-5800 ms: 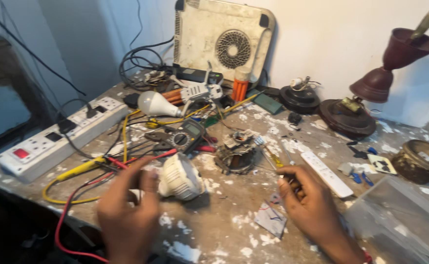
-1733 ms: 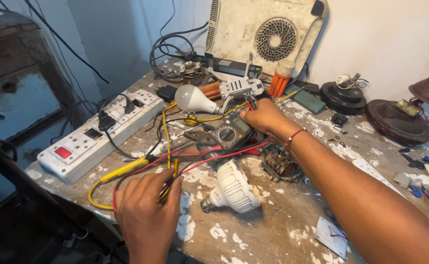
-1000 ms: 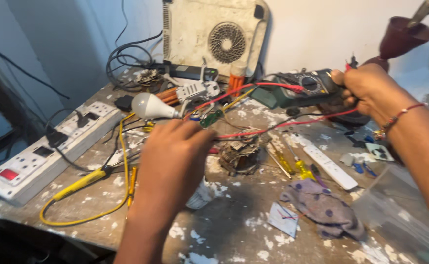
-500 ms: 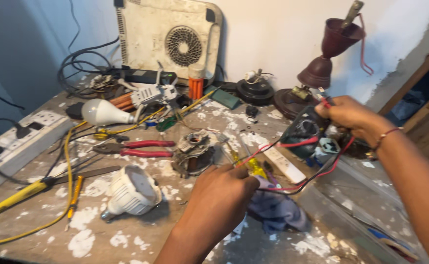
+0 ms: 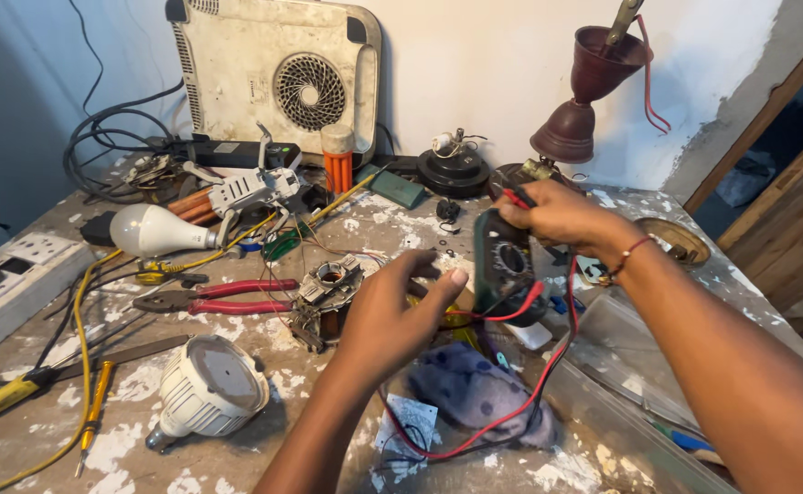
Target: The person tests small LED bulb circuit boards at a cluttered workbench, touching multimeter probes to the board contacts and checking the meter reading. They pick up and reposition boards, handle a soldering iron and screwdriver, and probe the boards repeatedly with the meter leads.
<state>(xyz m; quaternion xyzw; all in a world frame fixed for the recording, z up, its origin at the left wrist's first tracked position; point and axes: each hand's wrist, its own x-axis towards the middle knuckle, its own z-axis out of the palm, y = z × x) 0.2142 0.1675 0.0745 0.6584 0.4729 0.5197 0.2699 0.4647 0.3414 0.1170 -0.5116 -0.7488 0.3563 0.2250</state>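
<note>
My right hand [image 5: 562, 220] grips the top of a dark multimeter [image 5: 502, 265] and holds it upright above the paint-spattered workbench [image 5: 264, 448]. Its red and black test leads [image 5: 534, 393] hang from it and loop down over a crumpled bluish cloth [image 5: 475, 389]. My left hand [image 5: 392, 316] reaches in from below with its fingers spread and curled. The thumb tip is right beside the meter's left edge, and nothing shows in its grasp.
Red-handled pliers [image 5: 228, 297], a small motor part [image 5: 328, 284], a domeless white lamp [image 5: 209, 389] and a white bulb [image 5: 155, 229] lie left of my hands. A power strip [image 5: 17, 274] sits far left. A clear plastic box [image 5: 621, 366] is at right.
My right hand has carried the multimeter from the left-middle of the bench over to the right and stood it up. My left hand left the yellow wires and followed across to the meter.
</note>
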